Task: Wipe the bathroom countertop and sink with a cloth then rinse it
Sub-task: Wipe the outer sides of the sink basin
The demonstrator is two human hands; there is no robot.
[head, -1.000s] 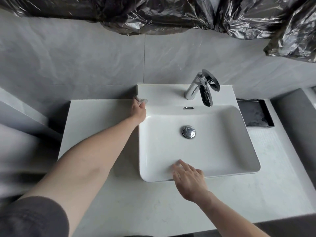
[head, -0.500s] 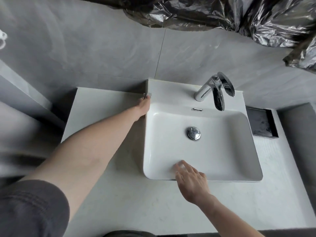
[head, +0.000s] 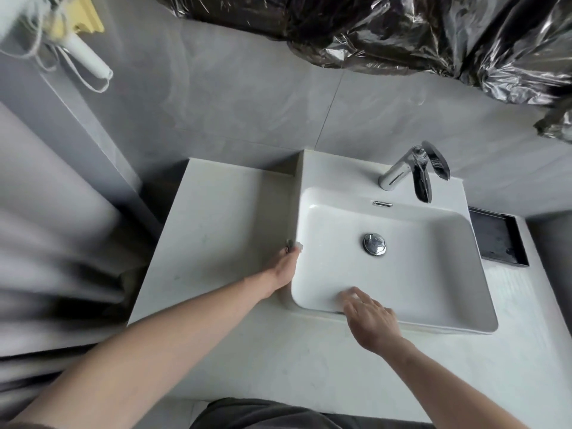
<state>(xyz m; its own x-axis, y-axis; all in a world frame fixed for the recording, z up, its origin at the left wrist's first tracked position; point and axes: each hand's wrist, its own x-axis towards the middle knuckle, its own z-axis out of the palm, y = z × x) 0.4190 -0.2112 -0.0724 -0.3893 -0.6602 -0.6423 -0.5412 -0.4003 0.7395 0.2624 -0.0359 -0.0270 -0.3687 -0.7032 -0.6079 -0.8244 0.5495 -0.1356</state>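
Both hands are at the sink: the left hand (head: 283,267) presses a small wad of cloth (head: 294,244) against the outer left wall of the sink (head: 433,274), fingers curled round it so that only a pale scrap shows past the fingertips. The right hand (head: 370,320) lies flat and relaxed over the sink's near rim, fingers straight and reaching a little into the bowl; it holds nothing and looks to be steadying the body.

Most of the cloth is hidden under the left hand, so its size and how wet it is cannot be told. It sits where the sink's side meets the counter (head: 216,243), about halfway along that side.

By my reading the wiping step is in hand, working the seam along the sink's left edge. The bowl, the ledge behind it and the long stretch of counter to the right look yet to be covered, so the task seems early. Rinsing has not begun: no water runs from the faucet (head: 411,173).

Next the cloth should follow the edge toward the near corner, with steady pressure down into the joint, then turn along the front rim, where the right hand would need to lift clear.

Beyond the sink a dark tray (head: 495,236) sits on the counter at the right, and crumpled black plastic (head: 433,41) hangs on the wall above.
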